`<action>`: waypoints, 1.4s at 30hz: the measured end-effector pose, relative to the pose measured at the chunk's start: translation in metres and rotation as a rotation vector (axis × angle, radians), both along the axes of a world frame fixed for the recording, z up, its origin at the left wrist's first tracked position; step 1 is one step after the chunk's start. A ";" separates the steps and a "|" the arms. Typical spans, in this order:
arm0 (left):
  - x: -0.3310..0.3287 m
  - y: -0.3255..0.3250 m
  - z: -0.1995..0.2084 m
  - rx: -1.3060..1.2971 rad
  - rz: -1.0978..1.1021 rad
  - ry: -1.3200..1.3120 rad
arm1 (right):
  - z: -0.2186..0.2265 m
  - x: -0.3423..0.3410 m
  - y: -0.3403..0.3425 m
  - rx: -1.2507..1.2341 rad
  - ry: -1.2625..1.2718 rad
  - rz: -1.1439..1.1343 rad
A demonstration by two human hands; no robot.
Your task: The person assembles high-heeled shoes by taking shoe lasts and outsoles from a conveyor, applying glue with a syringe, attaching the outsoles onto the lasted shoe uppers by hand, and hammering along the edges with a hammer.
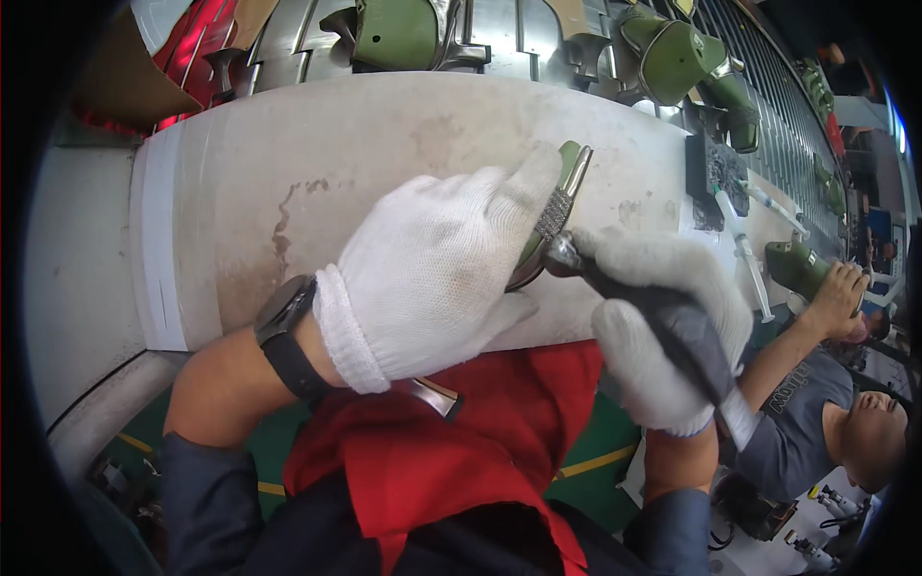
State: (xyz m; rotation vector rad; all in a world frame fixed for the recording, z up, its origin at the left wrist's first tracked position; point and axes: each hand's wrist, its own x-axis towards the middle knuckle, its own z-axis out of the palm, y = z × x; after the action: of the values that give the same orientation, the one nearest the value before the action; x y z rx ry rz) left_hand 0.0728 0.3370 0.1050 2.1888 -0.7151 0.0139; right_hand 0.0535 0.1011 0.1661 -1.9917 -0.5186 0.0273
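Observation:
My left hand, in a white knit glove, is closed around a metal part with green covering. The part has a bright edge at its far end and a rough, knurled-looking band in the middle. Much of it is hidden under my fingers. My gloved right hand grips a dark-handled hand tool. Its shiny rounded tip touches or nearly touches the part beside the knurled band. Past my right palm, the tool's other end shows as a flat greyish piece. What kind of tool it is, I cannot make out.
The worn pale worktable curves beneath my hands. Behind it, a slatted metal conveyor carries several green-covered metal parts. Syringe-like tubes and a dark block lie at right. There a co-worker's hand holds a green part.

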 end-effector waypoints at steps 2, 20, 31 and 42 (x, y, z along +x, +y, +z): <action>0.000 0.001 -0.002 -0.027 0.003 -0.004 | -0.004 -0.008 0.005 -0.038 -0.084 0.039; 0.009 0.041 -0.018 -0.229 -0.128 0.117 | -0.046 -0.054 0.042 -0.162 -0.434 -0.073; 0.005 0.039 -0.024 -0.255 -0.058 0.042 | -0.040 -0.070 0.060 0.000 -0.025 -0.042; 0.007 0.031 -0.009 -0.193 -0.066 0.125 | -0.035 -0.059 0.060 0.121 0.006 0.004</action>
State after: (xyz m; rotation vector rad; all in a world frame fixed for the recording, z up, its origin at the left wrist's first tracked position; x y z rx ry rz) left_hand 0.0794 0.3676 0.0963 1.9629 -0.6853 -0.0839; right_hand -0.0057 0.1610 0.1312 -1.8717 -0.5088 0.0039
